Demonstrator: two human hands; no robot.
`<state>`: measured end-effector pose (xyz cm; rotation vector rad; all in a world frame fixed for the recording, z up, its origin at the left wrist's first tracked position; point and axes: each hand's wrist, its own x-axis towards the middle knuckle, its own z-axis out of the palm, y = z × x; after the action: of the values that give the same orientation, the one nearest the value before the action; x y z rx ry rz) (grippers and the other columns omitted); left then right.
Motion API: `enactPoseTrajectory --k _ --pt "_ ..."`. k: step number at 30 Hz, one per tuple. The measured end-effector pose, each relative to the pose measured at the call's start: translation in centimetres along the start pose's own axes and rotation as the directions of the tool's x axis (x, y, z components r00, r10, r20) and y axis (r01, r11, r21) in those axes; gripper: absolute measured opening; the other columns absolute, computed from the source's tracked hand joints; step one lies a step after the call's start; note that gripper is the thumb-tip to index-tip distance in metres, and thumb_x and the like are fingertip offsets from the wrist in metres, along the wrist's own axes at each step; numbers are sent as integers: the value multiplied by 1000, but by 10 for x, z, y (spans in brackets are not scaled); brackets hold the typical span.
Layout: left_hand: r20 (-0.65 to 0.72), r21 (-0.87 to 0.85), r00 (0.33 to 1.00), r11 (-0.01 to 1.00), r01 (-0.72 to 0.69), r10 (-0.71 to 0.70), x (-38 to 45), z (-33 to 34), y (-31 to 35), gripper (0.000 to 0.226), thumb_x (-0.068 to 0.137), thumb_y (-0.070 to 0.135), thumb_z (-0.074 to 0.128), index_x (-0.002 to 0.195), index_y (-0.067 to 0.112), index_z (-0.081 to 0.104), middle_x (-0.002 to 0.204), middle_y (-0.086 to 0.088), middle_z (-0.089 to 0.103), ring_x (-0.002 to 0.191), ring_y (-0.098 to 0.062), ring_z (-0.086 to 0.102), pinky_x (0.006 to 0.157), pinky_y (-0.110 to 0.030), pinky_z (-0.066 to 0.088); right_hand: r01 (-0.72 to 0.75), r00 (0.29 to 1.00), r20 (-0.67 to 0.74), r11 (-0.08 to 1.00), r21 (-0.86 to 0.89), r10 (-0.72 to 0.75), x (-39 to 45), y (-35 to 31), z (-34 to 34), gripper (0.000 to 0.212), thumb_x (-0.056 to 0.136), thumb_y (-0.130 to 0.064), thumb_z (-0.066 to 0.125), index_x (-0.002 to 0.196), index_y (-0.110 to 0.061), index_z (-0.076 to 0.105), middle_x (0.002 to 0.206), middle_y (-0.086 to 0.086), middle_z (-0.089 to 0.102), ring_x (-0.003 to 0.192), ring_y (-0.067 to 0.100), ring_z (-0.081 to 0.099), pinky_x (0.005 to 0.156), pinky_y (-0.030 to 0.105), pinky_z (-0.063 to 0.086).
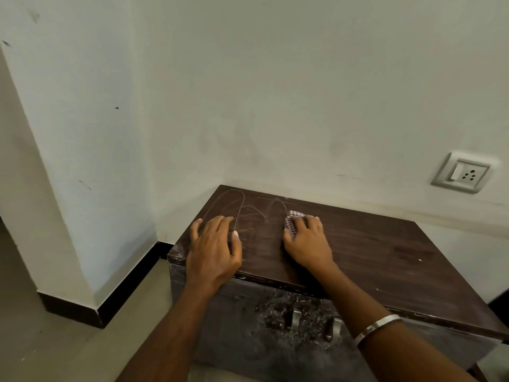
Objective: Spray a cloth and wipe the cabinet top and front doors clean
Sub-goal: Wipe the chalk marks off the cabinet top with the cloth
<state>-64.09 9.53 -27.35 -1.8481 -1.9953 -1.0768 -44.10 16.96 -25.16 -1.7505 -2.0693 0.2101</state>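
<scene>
Right hand: we see the right hand [308,242] lying flat on the cabinet top [371,252], fingers spread and pressed down on the cloth [292,219]; it presses the cloth rather than closing around it.
Cloth: a small checked cloth, pink and white, mostly hidden under the right fingers; only its far and left edges show. It lies on the rear middle part of the top.
Left hand: the left hand [214,249] rests open, palm down, near the left front corner of the top, holding nothing. The two hands are apart, with bare wood between them.
Bangle: a silver bangle [377,328] sits on the right forearm.
Cabinet top: dark brown wood, dusty, with thin curved pale streaks behind and between the hands.
Front doors: the front doors [248,326] below the hands look grey with dust and scuffs; two metal handles [296,318] stand near the middle.
Wall: a pale wall [275,92] behind, with a switch socket [462,172] at the right.
Floor: light floor [68,348] at the left, with a black skirting [124,288] along the wall.
</scene>
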Motion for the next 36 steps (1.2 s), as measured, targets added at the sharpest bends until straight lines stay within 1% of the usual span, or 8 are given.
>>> enactPoseTrajectory --k 3,6,13,18,23,27,34,36 --pt "5 12 1000 1000 5 -6 0 1 1 50 90 40 27 123 16 57 122 0 62 116 -14 55 113 -45 23 -93 996 -7 995 -25 92 8 28 -11 57 97 -43 37 148 -18 33 157 12 24 147 30 11 121 45 15" --pt "9 18 1000 1000 5 -5 0 1 1 50 90 40 28 122 16 57 122 1 62 116 -14 55 114 -45 23 -114 993 -26 991 -70 113 15 22 -5 56 96 -42 37 147 -18 34 157 13 24 147 34 10 121 45 12" --pt "10 22 1000 1000 -7 7 0 -1 2 47 91 37 30 124 18 56 124 2 61 118 -12 53 114 -44 23 70 997 28 997 -10 -70 31 -57 32 60 96 -45 37 149 -19 31 158 12 24 148 32 9 121 45 12" --pt "3 16 1000 1000 -5 5 0 -1 0 48 91 38 29 125 18 56 124 3 61 119 -12 52 114 -44 23 112 993 34 993 25 -113 38 -49 31 57 96 -46 38 148 -21 34 156 9 27 148 27 12 120 44 18" --pt "10 14 1000 1000 -3 3 0 0 1 48 91 40 29 125 20 56 123 4 61 118 -10 52 115 -43 21 -46 999 -26 999 -27 45 48 5 9 56 96 -43 38 147 -18 36 155 13 27 146 31 13 120 44 15" --pt "9 21 1000 1000 -12 12 0 1 2 47 92 40 30 123 18 58 121 3 62 117 -11 54 114 -44 23 -96 995 18 991 -89 98 61 7 12 61 95 -47 36 149 -18 31 158 15 21 148 33 7 122 45 9" --pt "-12 1 1000 1000 -26 26 0 0 1 42 92 36 34 123 19 57 121 4 61 116 -10 53 114 -41 23 47 986 160 999 -26 -42 85 -58 35 63 95 -46 37 152 -21 26 160 12 14 148 32 2 122 44 4" --pt "-20 -8 999 1000 -28 28 0 1 0 42 91 36 34 122 19 57 120 4 61 116 -10 53 113 -42 24 80 983 164 997 -3 -79 87 -61 37 63 96 -46 38 152 -21 26 160 12 15 148 31 3 122 43 5"
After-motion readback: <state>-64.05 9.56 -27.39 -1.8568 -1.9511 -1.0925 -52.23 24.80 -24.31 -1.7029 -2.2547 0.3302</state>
